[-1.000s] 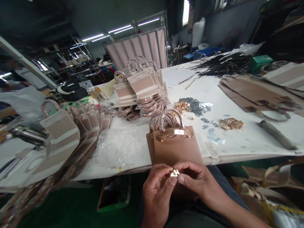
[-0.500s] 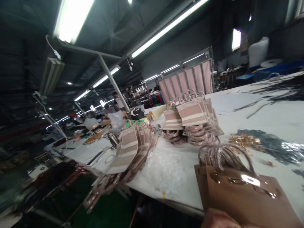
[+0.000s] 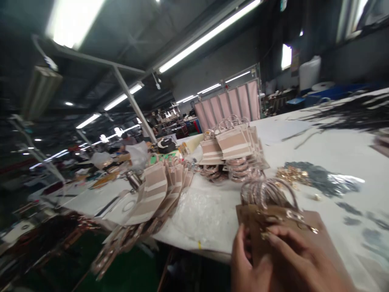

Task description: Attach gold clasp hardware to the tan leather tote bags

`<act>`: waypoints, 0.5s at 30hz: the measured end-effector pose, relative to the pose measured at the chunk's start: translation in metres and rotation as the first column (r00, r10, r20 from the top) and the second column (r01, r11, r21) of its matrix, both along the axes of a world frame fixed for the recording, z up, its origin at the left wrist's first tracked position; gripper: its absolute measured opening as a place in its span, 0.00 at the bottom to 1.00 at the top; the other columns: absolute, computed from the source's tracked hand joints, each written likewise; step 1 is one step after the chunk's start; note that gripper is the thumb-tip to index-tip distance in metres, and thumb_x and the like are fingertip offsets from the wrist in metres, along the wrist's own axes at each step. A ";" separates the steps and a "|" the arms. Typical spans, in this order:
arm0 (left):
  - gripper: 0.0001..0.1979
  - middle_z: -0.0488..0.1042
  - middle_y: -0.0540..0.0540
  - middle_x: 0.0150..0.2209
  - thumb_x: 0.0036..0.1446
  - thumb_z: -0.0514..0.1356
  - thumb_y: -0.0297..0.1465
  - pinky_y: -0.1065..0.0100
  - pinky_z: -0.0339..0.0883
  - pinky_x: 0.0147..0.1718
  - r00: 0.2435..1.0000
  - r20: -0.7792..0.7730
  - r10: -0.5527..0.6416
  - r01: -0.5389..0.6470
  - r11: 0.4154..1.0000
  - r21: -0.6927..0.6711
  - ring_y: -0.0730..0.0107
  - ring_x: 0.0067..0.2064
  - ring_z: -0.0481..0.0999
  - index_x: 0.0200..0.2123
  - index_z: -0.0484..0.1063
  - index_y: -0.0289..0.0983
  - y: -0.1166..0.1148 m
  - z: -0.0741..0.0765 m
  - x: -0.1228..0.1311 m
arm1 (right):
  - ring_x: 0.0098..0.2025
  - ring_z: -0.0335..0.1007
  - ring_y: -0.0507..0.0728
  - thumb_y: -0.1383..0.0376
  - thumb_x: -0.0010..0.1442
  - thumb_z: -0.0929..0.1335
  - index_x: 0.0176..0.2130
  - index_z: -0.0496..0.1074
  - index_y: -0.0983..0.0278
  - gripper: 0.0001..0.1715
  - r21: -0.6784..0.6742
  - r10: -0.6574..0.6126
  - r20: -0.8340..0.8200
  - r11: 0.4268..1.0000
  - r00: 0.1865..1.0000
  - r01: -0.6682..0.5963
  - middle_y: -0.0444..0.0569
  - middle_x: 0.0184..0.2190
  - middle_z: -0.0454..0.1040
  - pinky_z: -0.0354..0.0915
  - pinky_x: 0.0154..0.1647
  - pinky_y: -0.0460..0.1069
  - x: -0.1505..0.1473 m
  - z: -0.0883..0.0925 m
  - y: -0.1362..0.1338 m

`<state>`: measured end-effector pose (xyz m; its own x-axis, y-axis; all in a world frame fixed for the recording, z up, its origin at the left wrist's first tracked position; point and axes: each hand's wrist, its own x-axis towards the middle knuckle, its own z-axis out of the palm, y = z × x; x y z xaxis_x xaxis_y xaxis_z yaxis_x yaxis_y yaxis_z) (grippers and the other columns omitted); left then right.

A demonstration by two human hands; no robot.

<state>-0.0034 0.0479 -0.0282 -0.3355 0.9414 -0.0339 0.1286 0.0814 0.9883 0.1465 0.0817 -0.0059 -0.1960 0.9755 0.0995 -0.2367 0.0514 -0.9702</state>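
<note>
A brown bag panel (image 3: 319,221) with gold-coloured metal fittings and a looped handle lies at the lower right, with more handled panels behind it. My left hand (image 3: 247,263) grips its left edge, fingers curled behind and thumb in front. Against the panel's upper left, my right hand (image 3: 304,253) pinches a small gold-coloured metal piece (image 3: 265,235); blur hides its exact kind. Several wrapped handles (image 3: 267,192) stand up above the panel. Beyond them lie gold-coloured fittings (image 3: 291,175) beside a heap of grey plastic film pieces (image 3: 322,178).
Striped beige bag panels (image 3: 154,188) overhang the table's front edge on the left. Another stack of striped panels (image 3: 234,142) stands mid-table. Clear plastic film (image 3: 197,215) lies between. Dark strips (image 3: 343,109) spread over the far right. A metal flask (image 3: 133,179) stands left.
My view has swung right. Both my hands are now on the brown panel, where earlier only part of one hand showed at the bottom. A small gold-coloured piece is now in my right fingers.
</note>
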 end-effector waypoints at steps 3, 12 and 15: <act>0.40 0.78 0.38 0.60 0.54 0.73 0.46 0.58 0.72 0.58 0.974 0.177 -0.143 0.120 0.983 0.139 0.52 0.57 0.79 0.66 0.68 0.40 0.015 0.017 0.002 | 0.63 0.72 0.70 0.46 0.67 0.75 0.42 0.80 0.59 0.20 0.138 0.064 -0.015 0.989 0.998 -0.061 0.55 0.60 0.76 0.71 0.63 0.58 -0.010 0.023 -0.006; 0.24 0.84 0.38 0.51 0.56 0.73 0.43 0.56 0.73 0.56 0.875 0.308 -0.374 0.349 0.927 0.135 0.49 0.54 0.82 0.51 0.80 0.34 0.056 0.036 -0.004 | 0.63 0.70 0.66 0.53 0.71 0.73 0.44 0.78 0.59 0.13 0.356 -0.027 0.185 0.934 0.982 -0.041 0.54 0.59 0.76 0.65 0.67 0.58 0.038 0.033 0.010; 0.27 0.82 0.39 0.56 0.56 0.73 0.47 0.51 0.68 0.63 0.882 0.333 -0.333 0.325 0.942 0.083 0.42 0.62 0.78 0.54 0.80 0.37 0.064 0.033 -0.002 | 0.65 0.69 0.66 0.53 0.71 0.73 0.44 0.79 0.58 0.11 0.455 -0.280 0.327 0.884 0.902 0.110 0.51 0.63 0.74 0.64 0.67 0.58 0.068 0.025 0.032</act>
<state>-0.0054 0.1121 0.0050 0.0215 0.9976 -0.0656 -0.1979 0.0686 0.9778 0.2149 0.1132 0.0195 -0.1113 0.8799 0.4618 0.1964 0.4751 -0.8578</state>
